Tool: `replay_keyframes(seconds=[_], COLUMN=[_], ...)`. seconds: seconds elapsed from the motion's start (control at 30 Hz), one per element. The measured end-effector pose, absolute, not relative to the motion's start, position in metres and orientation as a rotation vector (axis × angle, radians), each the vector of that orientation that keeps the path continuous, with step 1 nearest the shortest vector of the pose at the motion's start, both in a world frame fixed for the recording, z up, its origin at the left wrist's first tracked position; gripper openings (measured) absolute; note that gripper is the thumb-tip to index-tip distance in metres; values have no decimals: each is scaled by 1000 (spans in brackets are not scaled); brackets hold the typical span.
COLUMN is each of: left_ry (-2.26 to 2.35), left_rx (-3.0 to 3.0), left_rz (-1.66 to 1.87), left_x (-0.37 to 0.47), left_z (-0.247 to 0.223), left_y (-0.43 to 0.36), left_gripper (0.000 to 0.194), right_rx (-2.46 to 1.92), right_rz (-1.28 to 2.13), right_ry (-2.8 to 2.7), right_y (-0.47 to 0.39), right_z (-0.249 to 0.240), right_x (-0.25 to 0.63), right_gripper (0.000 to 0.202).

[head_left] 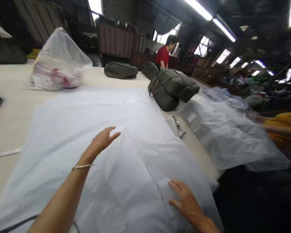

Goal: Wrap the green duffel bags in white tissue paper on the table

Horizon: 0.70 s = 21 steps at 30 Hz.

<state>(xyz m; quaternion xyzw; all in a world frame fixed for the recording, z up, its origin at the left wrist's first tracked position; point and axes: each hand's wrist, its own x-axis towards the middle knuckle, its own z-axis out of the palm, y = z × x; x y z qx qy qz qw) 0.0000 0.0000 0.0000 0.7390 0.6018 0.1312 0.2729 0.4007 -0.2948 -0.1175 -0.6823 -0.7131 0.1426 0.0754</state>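
Large translucent white plastic sheets point(87, 110), perhaps flat bags, lie in a stack across the table in front of me. Over the middle of the stack is my left hand point(102, 141), thumb and fingers apart and nothing held; a thin bracelet circles that wrist. My right hand point(185, 199) is lower and to the right, its fingers spread at the sheets near a long seam or edge. Whether it presses on the plastic or hovers just above it, I cannot tell. A dark cord point(16, 224) passes by my left forearm at the bottom.
Dark grey-green fabric bags point(171, 85) are piled at the back right, with another bag point(121, 70) farther left. A clear plastic bag point(59, 63) stands back left. More plastic sheeting point(223, 129) hangs over the right edge near a person's yellow clothing point(286, 121). Someone in red point(163, 55) is behind.
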Motion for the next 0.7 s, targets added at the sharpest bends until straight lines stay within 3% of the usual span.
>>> replay_keyframes(seconds=[0.3,0.57,0.7], left_ry=[1816,2199,2250], left_rx=[2282,1919,1750], left_rz=[898,1203,1032], left_x=[15,36,30], left_z=[-74,-104,-95], left_y=[-225,-243,-235], left_gripper=[86,82,72], right_rx=[-1898,-1547,-1524], right_rz=[256,595,863], right_ry=[-2157,-1989,-1859], right_y=[-268,-230,-216], right_z=[-109,-53,-3], right_x=[379,401,393], right_gripper=[3,21,24])
